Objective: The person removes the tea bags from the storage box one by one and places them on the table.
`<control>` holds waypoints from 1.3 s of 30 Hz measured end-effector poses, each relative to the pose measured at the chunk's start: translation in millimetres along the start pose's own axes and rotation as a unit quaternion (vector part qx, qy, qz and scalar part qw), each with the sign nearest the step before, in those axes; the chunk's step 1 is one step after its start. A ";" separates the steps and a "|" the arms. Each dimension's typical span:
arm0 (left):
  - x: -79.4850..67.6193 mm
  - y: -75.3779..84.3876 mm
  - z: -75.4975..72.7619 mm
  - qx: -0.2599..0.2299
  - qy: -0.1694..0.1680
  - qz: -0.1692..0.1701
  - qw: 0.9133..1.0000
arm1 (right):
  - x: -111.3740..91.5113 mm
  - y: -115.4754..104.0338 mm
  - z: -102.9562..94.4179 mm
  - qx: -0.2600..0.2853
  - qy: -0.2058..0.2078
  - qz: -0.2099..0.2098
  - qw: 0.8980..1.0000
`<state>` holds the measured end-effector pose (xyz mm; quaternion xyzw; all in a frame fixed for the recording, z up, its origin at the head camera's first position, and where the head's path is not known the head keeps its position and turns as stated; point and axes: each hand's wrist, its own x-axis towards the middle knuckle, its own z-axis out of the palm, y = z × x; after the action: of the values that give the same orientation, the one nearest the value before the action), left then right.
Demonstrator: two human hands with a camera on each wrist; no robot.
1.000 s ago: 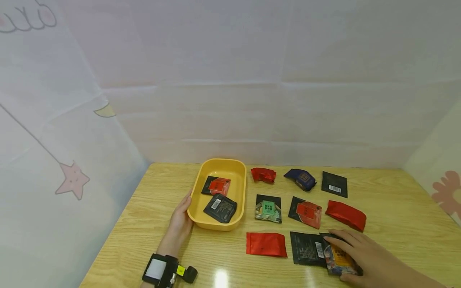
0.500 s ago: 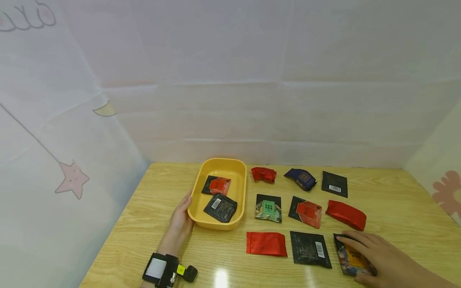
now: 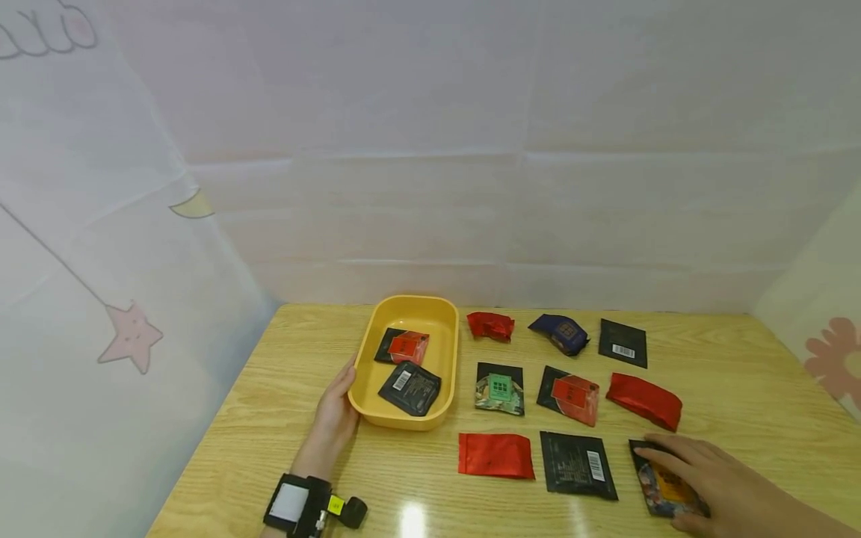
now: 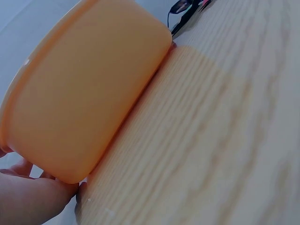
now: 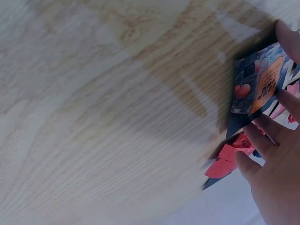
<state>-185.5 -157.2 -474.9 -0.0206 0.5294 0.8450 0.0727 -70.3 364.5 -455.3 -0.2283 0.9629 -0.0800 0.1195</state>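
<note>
My left hand [image 3: 336, 411] holds the left side of a yellow plastic tray [image 3: 365, 396] standing on the table. In the left wrist view its fingers curl at the tray's lower corner, partly hidden behind the wall. Inside the tray lie a black-and-red packet [image 3: 407, 347] and a black packet with a barcode [image 3: 412, 388]. At the right front, my right hand [image 3: 716, 478] grips a flat dark packet with an orange label [image 5: 267, 86] by its edges, thumb on one side and fingers on the other. The packet lies low over the wooden table.
Left of that packet are a black barcode packet [image 3: 575, 465] and a red packet [image 3: 496, 456]. Behind lie a green-label packet [image 3: 500, 388], a black-and-red packet [image 3: 572, 396] and a red pouch [image 3: 644, 401]. Farthest back are a red [image 3: 491, 326], a purple [image 3: 561, 334] and a black packet [image 3: 622, 344].
My right hand has slid the orange-label packet to the right, off the black barcode packet it overlapped, so the two now lie apart. The left hand and tray have stayed in place.
</note>
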 end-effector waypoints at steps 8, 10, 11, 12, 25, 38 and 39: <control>-0.7 0.1 -1.1 0.003 0.004 -0.011 1.000 | 0.0 3.2 4.0 0.006 0.004 -0.003 1.000; -0.7 0.4 -1.3 0.004 0.004 -0.010 1.000 | -0.6 3.0 4.0 0.002 0.013 -0.006 1.000; -0.7 0.7 -1.2 0.004 0.005 -0.010 1.000 | -0.8 2.5 3.7 0.000 0.015 -0.006 1.000; -0.8 0.8 -1.2 0.003 0.006 -0.009 1.000 | -0.8 2.1 3.3 -0.001 0.015 -0.006 1.000; 0.1 0.5 -0.3 0.003 -0.006 0.006 1.000 | -0.2 1.9 5.1 -0.005 0.043 -0.048 0.998; -0.5 1.2 0.3 -0.001 0.003 0.000 1.000 | 2.4 -5.3 1.6 -0.007 0.042 -0.046 0.998; -0.4 1.3 0.1 -0.001 0.002 0.001 1.000 | 3.0 -7.2 1.0 -0.009 0.041 -0.043 0.998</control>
<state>-185.2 -157.7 -473.6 -0.0216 0.5287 0.8455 0.0714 -69.6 356.7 -455.3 -0.2669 0.9570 -0.0858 0.0745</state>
